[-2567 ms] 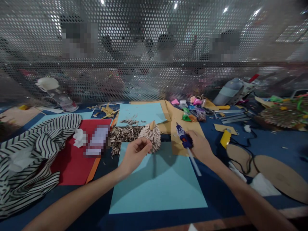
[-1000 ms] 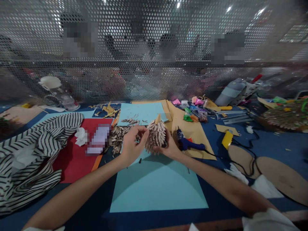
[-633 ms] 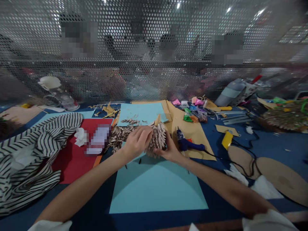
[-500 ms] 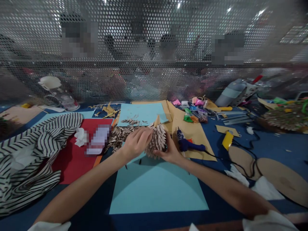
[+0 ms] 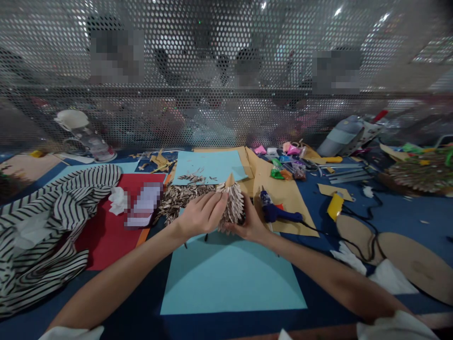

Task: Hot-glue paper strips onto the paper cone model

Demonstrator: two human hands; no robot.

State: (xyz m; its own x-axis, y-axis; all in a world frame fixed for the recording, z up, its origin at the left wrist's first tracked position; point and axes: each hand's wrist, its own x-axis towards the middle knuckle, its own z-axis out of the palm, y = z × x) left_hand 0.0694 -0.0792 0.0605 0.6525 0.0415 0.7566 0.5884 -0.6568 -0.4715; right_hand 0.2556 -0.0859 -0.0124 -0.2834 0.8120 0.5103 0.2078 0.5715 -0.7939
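Observation:
A small cone (image 5: 233,204) covered in overlapping grey-brown scales, with a bare tan tip, stands tilted between my hands. My right hand (image 5: 250,222) wraps round its right side and base, thumb in front. On the upper left side of the cone, the closed fingers of my left hand (image 5: 205,211) press against the scales; whatever they pinch is hidden. Below lies a light blue sheet (image 5: 231,278). A heap of loose scales (image 5: 180,200) is left of the cone, behind my left hand. A dark blue glue gun (image 5: 279,212) rests just right of my right hand.
Left are a phone (image 5: 144,205) on red paper (image 5: 106,241) and striped cloth (image 5: 38,236). Right are a yellow cutter (image 5: 335,206), cardboard discs (image 5: 415,259) and a black cord (image 5: 325,230). Small colourful packets (image 5: 286,165), bottles (image 5: 341,136) and a perforated metal screen (image 5: 212,113) stand behind.
My left hand has shifted slightly right and turned, its fingers now lying further over the cone's left side. The cone's tip sits a little lower; my right hand keeps its hold.

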